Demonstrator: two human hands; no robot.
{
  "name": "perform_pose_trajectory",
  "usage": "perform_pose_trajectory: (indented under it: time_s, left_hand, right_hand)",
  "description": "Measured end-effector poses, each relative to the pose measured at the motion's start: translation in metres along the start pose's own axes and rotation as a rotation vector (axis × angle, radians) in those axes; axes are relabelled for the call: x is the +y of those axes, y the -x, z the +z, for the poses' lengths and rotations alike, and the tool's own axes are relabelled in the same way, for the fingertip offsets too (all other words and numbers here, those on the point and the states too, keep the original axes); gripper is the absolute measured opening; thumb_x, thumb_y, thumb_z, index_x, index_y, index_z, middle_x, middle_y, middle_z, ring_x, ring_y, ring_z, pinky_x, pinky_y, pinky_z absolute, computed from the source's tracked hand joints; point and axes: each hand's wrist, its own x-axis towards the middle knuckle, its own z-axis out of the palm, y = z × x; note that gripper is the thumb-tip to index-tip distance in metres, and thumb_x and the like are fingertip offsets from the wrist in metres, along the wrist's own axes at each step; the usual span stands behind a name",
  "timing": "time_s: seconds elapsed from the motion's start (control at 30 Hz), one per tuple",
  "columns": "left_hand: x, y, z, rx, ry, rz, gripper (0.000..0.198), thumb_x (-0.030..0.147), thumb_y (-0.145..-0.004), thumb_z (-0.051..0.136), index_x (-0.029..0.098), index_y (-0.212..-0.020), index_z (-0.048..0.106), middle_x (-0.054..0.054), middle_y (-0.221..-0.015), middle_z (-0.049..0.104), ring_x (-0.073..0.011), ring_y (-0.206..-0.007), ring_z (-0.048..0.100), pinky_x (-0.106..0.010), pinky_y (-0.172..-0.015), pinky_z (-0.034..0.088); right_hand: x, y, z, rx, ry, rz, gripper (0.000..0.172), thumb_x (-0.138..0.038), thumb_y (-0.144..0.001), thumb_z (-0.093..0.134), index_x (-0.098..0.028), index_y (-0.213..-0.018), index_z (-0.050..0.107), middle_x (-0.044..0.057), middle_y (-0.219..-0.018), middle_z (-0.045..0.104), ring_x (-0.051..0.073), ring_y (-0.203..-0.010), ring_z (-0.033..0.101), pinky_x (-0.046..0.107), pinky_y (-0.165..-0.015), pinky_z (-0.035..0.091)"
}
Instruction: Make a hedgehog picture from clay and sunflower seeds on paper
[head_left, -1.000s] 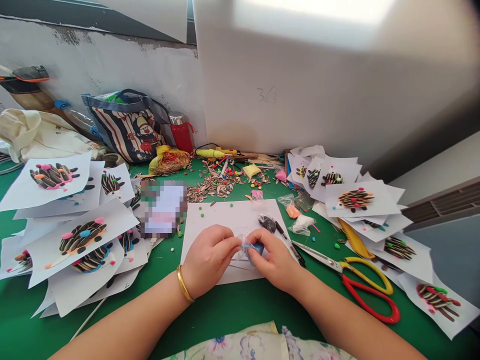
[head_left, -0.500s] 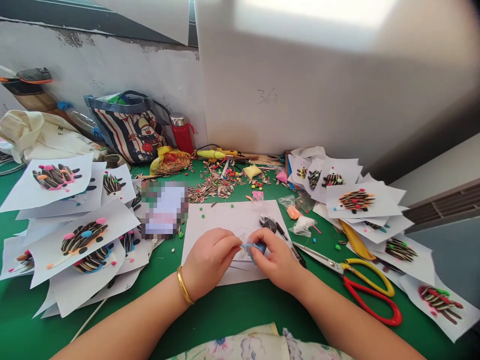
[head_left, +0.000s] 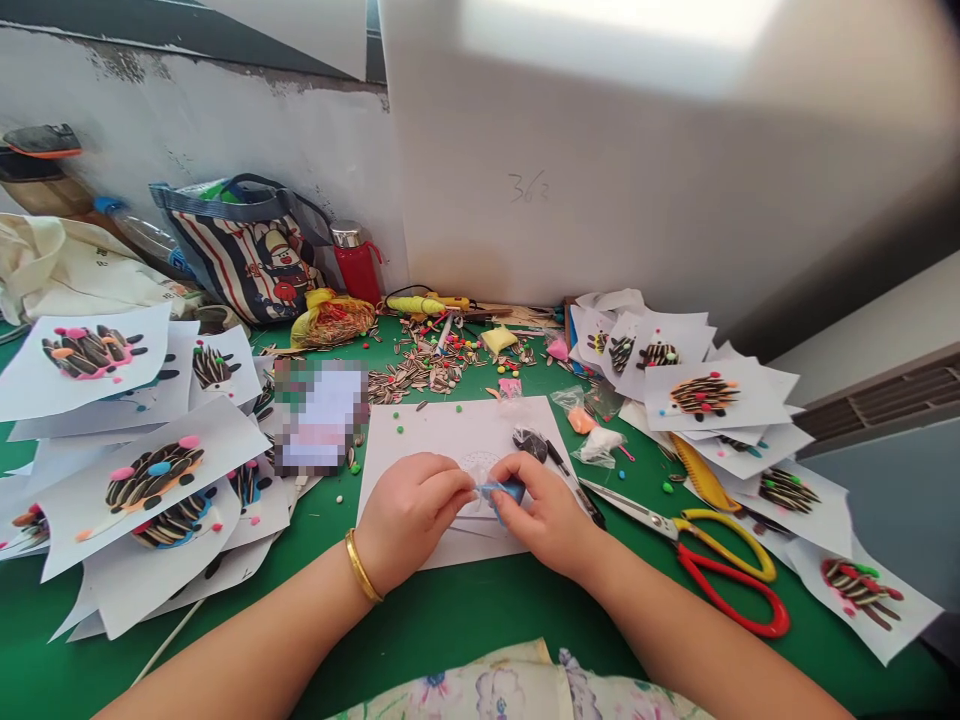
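Fingertips pressed together, a left hand (head_left: 416, 515) pinches what looks like clear film (head_left: 484, 478) while a right hand (head_left: 551, 515) grips a blue lump (head_left: 511, 491) above a white sheet (head_left: 420, 430), between its near and far edges. Too hard a tug could rip the film, dropping the lump onto the paper. Small and bright, the lump shows partly behind the right fingers.

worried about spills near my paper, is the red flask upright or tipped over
Upright: the red flask stands with its silver cap at the top.
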Motion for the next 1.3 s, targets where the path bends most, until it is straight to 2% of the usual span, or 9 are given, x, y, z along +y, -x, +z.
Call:
perform_pose_trajectory:
  time_s: [0.13,0.23,0.4,0.5,0.7,0.83,1.0,1.17,1.3]
  left_hand:
    - [0.000,0.001,0.000,0.004,0.060,-0.046,0.007,0.023,-0.089,0.064,0.018,-0.083,0.065,-0.004,-0.080,0.063,-0.0162,-0.074,0.058,-0.028,-0.067,0.050]
    - [-0.001,0.001,0.001,0.012,0.106,-0.066,0.004,0.020,-0.089,0.063,0.019,-0.089,0.067,-0.005,-0.084,0.065,-0.0159,-0.079,0.060,-0.028,-0.071,0.052]
    - [-0.003,0.003,0.002,0.030,0.129,-0.074,0.016,0.014,-0.089,0.061,0.020,-0.103,0.067,-0.004,-0.092,0.069,-0.0151,-0.086,0.065,-0.026,-0.078,0.054]
    - [-0.005,0.003,0.003,0.019,0.129,-0.064,0.019,0.014,-0.090,0.060,0.020,-0.106,0.068,-0.004,-0.092,0.070,-0.0146,-0.085,0.065,-0.026,-0.078,0.054]
    - [-0.005,0.000,0.001,-0.027,0.093,-0.058,0.005,0.020,-0.088,0.064,0.018,-0.089,0.068,-0.004,-0.082,0.067,-0.0153,-0.076,0.062,-0.026,-0.069,0.052]
    - [-0.004,-0.002,-0.001,-0.020,0.111,-0.062,0.005,0.022,-0.088,0.065,0.018,-0.086,0.067,-0.003,-0.079,0.066,-0.0149,-0.074,0.061,-0.026,-0.068,0.051]
    - [-0.006,-0.003,-0.001,-0.014,0.219,-0.174,0.012,0.015,-0.090,0.060,0.021,-0.096,0.067,-0.002,-0.090,0.071,-0.0143,-0.085,0.065,-0.025,-0.079,0.052]
    - [-0.011,-0.002,-0.001,-0.023,0.277,-0.324,0.009,0.023,-0.090,0.062,0.023,-0.095,0.069,0.000,-0.090,0.072,-0.0139,-0.083,0.066,-0.025,-0.077,0.052]
    - [-0.017,-0.003,-0.005,-0.042,0.229,-0.382,0.015,0.029,-0.093,0.057,0.023,-0.096,0.070,0.000,-0.086,0.072,-0.0148,-0.082,0.066,-0.027,-0.077,0.051]
  right_hand:
    - [0.001,0.000,0.000,-0.017,-0.002,-0.003,0.007,-0.023,-0.089,0.053,-0.022,-0.096,0.053,0.001,-0.088,0.059,0.016,-0.080,0.054,0.028,-0.072,0.044]
    - [0.002,-0.001,0.000,-0.017,-0.007,-0.002,0.008,-0.023,-0.089,0.053,-0.022,-0.097,0.053,0.002,-0.089,0.059,0.016,-0.081,0.054,0.028,-0.073,0.044]
    - [0.004,-0.002,-0.003,-0.001,-0.010,0.011,0.008,-0.024,-0.089,0.053,-0.021,-0.096,0.053,0.001,-0.089,0.059,0.015,-0.081,0.054,0.029,-0.075,0.045]
    - [0.004,-0.002,-0.002,0.002,-0.016,0.014,0.007,-0.024,-0.089,0.053,-0.021,-0.096,0.053,0.001,-0.089,0.059,0.015,-0.082,0.055,0.028,-0.074,0.044]
    - [0.003,-0.003,-0.001,-0.031,-0.004,0.018,0.007,-0.023,-0.088,0.054,-0.021,-0.095,0.053,0.000,-0.088,0.059,0.014,-0.080,0.054,0.027,-0.073,0.043]
    - [0.003,-0.003,-0.002,-0.041,0.005,0.026,0.006,-0.023,-0.088,0.054,-0.022,-0.094,0.053,-0.001,-0.087,0.058,0.014,-0.079,0.054,0.026,-0.073,0.043]
    - [0.005,-0.003,-0.004,-0.021,0.015,0.040,0.009,-0.024,-0.088,0.054,-0.022,-0.096,0.053,0.000,-0.091,0.060,0.014,-0.083,0.055,0.027,-0.075,0.043]
    - [0.008,-0.005,-0.007,0.018,0.056,0.064,0.011,-0.027,-0.091,0.052,-0.022,-0.100,0.054,0.000,-0.094,0.061,0.015,-0.084,0.056,0.027,-0.076,0.044]
    - [0.016,-0.010,-0.015,0.117,0.177,0.121,0.014,-0.029,-0.092,0.050,-0.022,-0.102,0.055,0.002,-0.096,0.063,0.017,-0.084,0.057,0.030,-0.076,0.045]
